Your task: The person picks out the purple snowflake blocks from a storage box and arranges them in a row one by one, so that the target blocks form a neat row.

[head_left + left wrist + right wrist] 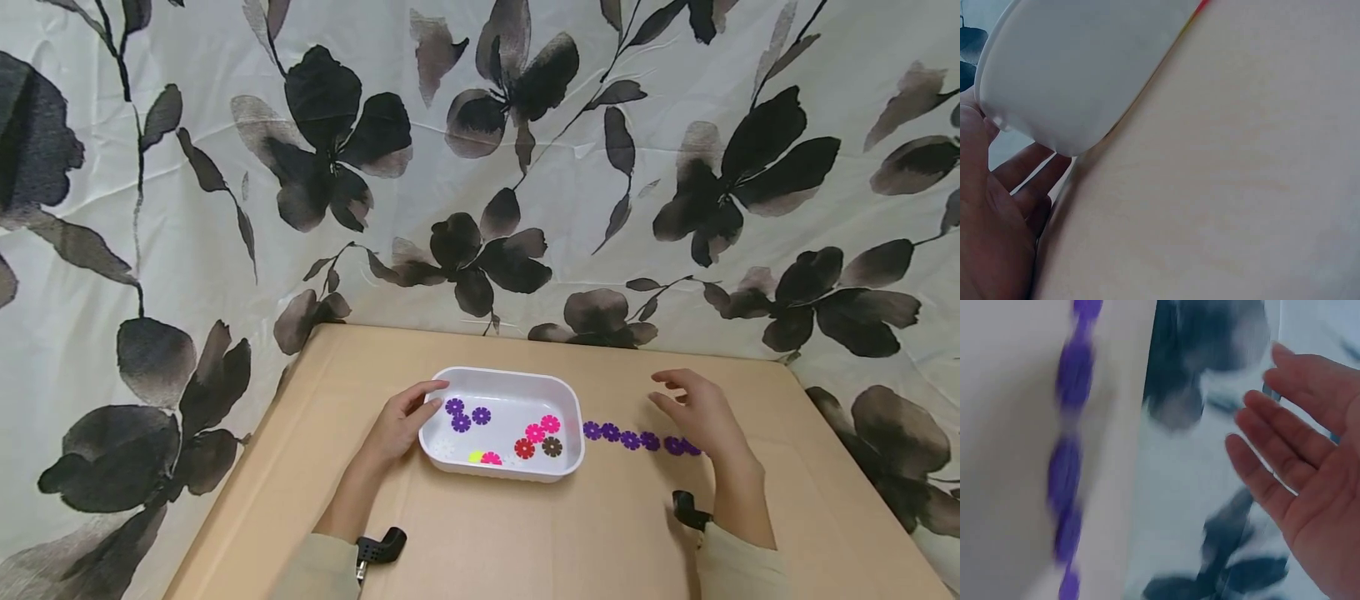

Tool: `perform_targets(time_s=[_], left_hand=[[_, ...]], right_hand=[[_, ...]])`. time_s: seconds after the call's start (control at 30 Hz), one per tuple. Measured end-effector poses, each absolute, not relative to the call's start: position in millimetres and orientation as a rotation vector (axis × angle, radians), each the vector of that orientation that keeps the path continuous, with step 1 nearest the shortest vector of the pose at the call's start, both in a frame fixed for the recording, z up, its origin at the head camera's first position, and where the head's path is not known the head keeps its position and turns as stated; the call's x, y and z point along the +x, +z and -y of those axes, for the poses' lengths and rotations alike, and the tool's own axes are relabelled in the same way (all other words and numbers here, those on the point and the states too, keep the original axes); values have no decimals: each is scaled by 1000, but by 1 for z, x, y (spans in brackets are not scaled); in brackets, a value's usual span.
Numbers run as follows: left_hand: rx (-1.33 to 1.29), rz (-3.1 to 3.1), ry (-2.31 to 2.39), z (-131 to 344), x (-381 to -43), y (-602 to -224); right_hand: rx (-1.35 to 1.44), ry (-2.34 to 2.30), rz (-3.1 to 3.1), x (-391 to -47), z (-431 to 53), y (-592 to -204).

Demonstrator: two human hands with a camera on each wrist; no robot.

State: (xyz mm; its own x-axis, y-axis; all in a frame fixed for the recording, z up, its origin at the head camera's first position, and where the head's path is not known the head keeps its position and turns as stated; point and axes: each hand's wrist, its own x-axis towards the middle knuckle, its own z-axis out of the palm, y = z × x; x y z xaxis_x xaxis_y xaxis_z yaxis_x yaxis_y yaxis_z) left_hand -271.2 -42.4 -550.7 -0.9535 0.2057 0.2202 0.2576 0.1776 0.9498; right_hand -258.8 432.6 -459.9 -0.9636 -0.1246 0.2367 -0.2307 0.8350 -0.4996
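Note:
A white plastic tray (495,477) stands on the table, with small notched flower-shaped discs inside: purple discs (461,422) at the left, pink discs (535,432), a red disc (524,448) and a brown disc (552,447) at the right, and a yellow disc (476,457) by the near wall. My left hand (401,423) holds the tray's left end, thumb and index finger at the rim; in the left wrist view other fingers (1035,178) reach along its outer wall. My right hand (701,408) hovers over a row of purple discs (630,440), fingers apart and nothing visible in them.
The light brown tabletop (525,542) extends around the tray. Behind it hangs a white cloth (420,183) with dark printed flowers. Black wrist devices sit at both cuffs, the left device (382,546) and the right device (688,510).

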Motion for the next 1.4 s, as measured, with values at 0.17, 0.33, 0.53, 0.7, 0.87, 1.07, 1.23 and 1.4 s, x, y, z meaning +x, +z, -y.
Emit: perform_targets(time_s=[0.17, 0.33, 0.53, 0.7, 0.87, 1.07, 1.23, 1.4], left_hand=[[-501, 2387, -1932, 39, -273, -552], [-482, 2395, -1928, 39, -274, -552], [-494, 2389, -1915, 40, -276, -553], [-478, 2393, -1922, 40, -276, -553], [-468, 2394, -1925, 40, -275, -551], [-452, 2400, -1927, 40, -276, -550], [-458, 2390, -1948, 40, -276, -550], [-475, 2371, -1949, 40, -277, -551]], right_hand=[[401, 877, 2745, -272, -387, -454], [508, 928, 2723, -282, -346, -449], [572, 974, 2727, -285, -302, -442], [587, 959, 2744, -281, -265, -434], [653, 903, 2786, -275, -234, -429], [759, 882, 2790, -272, -207, -433], [844, 843, 2836, -273, -193, -442], [871, 767, 2909, -277, -187, -451]])
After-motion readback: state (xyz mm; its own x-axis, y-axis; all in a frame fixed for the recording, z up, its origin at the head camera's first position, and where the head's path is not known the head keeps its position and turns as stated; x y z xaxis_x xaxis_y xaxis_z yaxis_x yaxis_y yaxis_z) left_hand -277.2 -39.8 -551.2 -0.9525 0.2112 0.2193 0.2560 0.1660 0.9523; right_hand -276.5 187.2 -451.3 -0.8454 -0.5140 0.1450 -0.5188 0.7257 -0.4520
